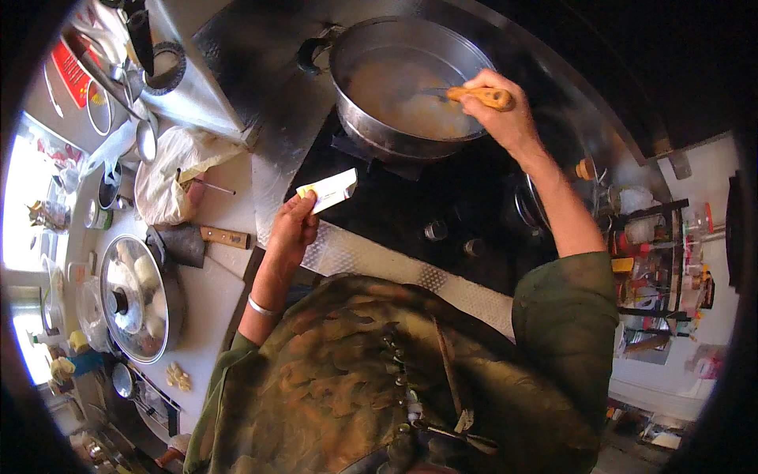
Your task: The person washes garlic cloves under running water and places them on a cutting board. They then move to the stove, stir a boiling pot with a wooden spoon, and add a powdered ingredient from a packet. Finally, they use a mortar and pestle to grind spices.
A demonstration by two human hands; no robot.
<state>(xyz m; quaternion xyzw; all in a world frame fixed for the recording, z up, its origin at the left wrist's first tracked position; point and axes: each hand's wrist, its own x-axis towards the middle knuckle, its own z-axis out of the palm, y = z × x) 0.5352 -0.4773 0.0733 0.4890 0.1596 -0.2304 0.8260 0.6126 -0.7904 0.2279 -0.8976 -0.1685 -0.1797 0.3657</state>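
Note:
My right hand (503, 112) grips the wooden handle (482, 98) of a utensil over a large metal pot (379, 127). The utensil's dark metal part reaches down into the pot, and its tip is lost in the cloudy, brownish liquid (402, 95). Between the thumb and fingers of my left hand (293, 222) is a small white and yellow packet (328, 189), which bears writing. That hand hovers near the front edge of the black stove top (379, 207), lower left of the pot and apart from it.
On the left counter, a cleaver (183, 243) lies beside a glass-lidded pan (136, 296) and a crumpled light bag (172, 172). Small pale pieces (177, 377) lie nearer me. Two stove knobs (436, 230) stand before the pot. A crowded rack (657, 255) is at right.

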